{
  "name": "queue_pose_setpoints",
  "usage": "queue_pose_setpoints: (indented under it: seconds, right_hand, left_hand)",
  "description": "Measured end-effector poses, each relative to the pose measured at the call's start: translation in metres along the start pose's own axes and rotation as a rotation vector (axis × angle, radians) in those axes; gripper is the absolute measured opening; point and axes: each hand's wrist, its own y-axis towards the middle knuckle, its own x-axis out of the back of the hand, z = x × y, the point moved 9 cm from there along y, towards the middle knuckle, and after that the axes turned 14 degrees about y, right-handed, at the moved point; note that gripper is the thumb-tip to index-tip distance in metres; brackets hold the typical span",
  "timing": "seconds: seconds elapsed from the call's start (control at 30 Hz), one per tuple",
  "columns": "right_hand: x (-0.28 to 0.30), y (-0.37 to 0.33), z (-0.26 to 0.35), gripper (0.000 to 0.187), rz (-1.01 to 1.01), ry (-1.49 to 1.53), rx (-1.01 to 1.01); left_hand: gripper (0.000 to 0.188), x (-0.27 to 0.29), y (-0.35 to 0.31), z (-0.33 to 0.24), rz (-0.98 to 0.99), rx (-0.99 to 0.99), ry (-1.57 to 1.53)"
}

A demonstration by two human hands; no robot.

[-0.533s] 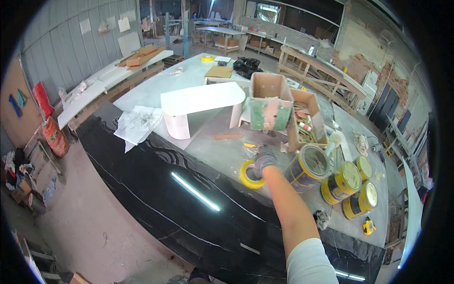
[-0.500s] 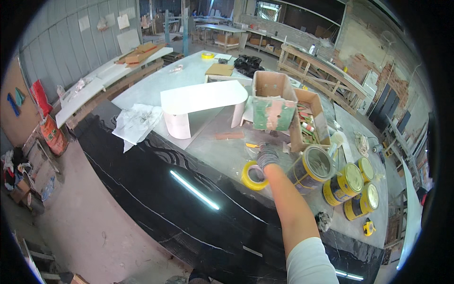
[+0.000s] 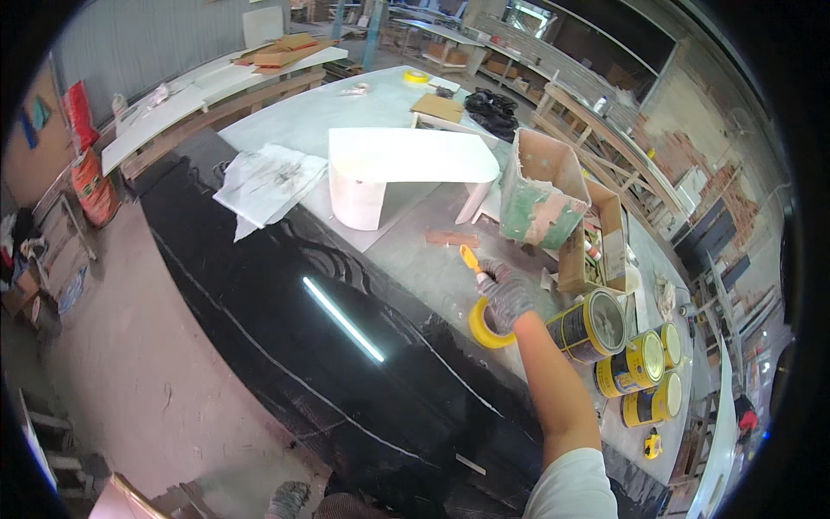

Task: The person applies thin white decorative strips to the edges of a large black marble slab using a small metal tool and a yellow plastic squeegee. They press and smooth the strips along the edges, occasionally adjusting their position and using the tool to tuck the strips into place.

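Note:
My right hand (image 3: 507, 292), in a grey glove, is closed on a small orange-yellow utility knife (image 3: 469, 258), whose end sticks up past the fingers. Just below that hand lies a roll of yellow tape (image 3: 486, 327), partly covered by it. A reddish-brown strip (image 3: 451, 239) rests on the table a little beyond the knife. My left hand (image 3: 289, 499), gloved too, hangs low at the bottom edge of the head view, near the front edge of the black slab (image 3: 346, 381); its fingers are not clear enough to read.
Yellow-labelled cans (image 3: 631, 363) and an open tin (image 3: 592, 327) stand right of my arm. Beyond are a green-and-pink box (image 3: 545, 203), a cardboard box (image 3: 616, 251) and a white curved panel piece (image 3: 411, 154). White sheeting (image 3: 268, 183) lies left; a tape measure (image 3: 653, 444) sits near right.
My right hand has lifted the utility knife off the table, and its end now points up. My left hand has come into view at the bottom. The whole view has shifted and tilted.

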Motion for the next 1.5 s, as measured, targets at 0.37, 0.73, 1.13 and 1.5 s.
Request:
queue_pose_setpoints:
  seconds: [0.37,0.73,1.13,1.5]
  right_hand:
    - [-0.032,-0.178,0.121,0.023,0.324,0.182,0.177]
    - [0.049,-0.192,0.029,0.024,0.027,-0.242,0.139]
    - [0.037,-0.224,-0.016,0.024,0.111,0.445,-0.222]
    - [-0.096,-0.452,0.167,0.024,0.969,0.719,-0.318]
  left_hand:
    - [0.028,0.039,-0.044,-0.047,-0.286,-0.208,0.043]
    - [0.023,-0.049,-0.102,-0.036,-0.132,-0.205,-0.225]
    - [0.036,-0.001,-0.213,-0.181,0.035,-0.317,-0.424]
    - [0.047,0.113,-0.256,-0.322,-0.082,-0.693,-0.937]
